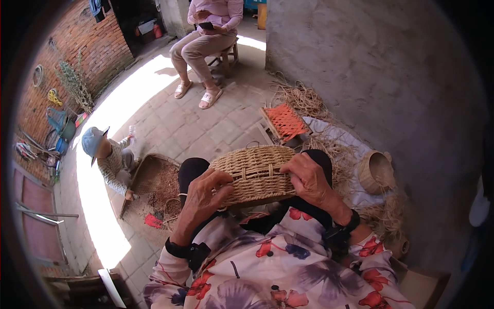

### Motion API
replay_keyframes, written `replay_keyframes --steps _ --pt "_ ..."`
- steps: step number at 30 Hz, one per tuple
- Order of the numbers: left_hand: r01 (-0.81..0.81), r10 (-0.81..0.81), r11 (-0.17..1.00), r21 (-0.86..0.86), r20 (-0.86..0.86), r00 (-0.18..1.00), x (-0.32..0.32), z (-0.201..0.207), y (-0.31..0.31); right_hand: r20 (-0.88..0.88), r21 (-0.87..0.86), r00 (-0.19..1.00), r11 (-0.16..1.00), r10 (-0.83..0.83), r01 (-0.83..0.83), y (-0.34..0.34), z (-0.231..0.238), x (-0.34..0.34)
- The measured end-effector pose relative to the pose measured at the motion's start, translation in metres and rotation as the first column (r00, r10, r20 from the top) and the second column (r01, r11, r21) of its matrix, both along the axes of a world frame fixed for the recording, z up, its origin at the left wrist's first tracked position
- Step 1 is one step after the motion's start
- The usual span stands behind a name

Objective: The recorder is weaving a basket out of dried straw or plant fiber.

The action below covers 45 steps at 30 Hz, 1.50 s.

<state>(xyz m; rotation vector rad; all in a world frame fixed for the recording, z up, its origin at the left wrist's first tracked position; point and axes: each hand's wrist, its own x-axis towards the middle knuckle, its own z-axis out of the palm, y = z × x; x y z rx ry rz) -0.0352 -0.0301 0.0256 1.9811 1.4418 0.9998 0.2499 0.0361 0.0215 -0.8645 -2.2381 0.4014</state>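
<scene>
A woven basket (254, 172) of tan plant cord rests across my lap on its side, with open slits between its braided bands. My left hand (207, 194) grips its left end, thumb and fingers curled over the edge. At the opposite end, my right hand (307, 176) clasps the rim with bent fingers. Both wrists carry black straps. The basket's underside and the fingertips behind it are hidden.
A low stool with orange webbing (286, 122) stands ahead, beside loose straw (301, 99) and a round basket (375, 172) on white cloth. To the left, a person in a blue cap (93, 141) touches a shallow woven tray (135, 188). Another person (208, 38) sits farther off.
</scene>
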Motion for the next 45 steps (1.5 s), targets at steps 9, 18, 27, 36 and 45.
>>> replay_keyframes --steps 9,18,27,36,45 --pt "0.018 -0.015 0.998 -0.056 0.063 0.998 -0.001 -0.008 0.0 0.035 0.077 0.997 0.994 0.072 -0.074 -0.01 0.012 -0.036" --pt "-0.182 0.178 0.979 -0.09 -0.058 0.982 -0.052 0.0 -0.022 0.031 -0.004 0.989 0.989 0.146 -0.145 -0.005 0.024 -0.031" --pt "0.278 -0.105 0.955 -0.108 0.752 0.651 -0.044 0.082 -0.069 -0.363 -0.318 0.739 0.67 0.567 -0.671 -0.027 0.076 -0.11" --pt "0.176 -0.067 0.984 -0.02 0.877 0.476 -0.014 0.04 -0.035 -0.324 -0.019 0.885 0.933 0.334 -0.359 -0.042 0.065 -0.109" --pt "-0.185 0.17 0.982 0.029 0.275 0.946 -0.004 -0.022 -0.01 0.151 0.108 0.971 0.973 0.187 -0.204 -0.014 0.053 -0.082"
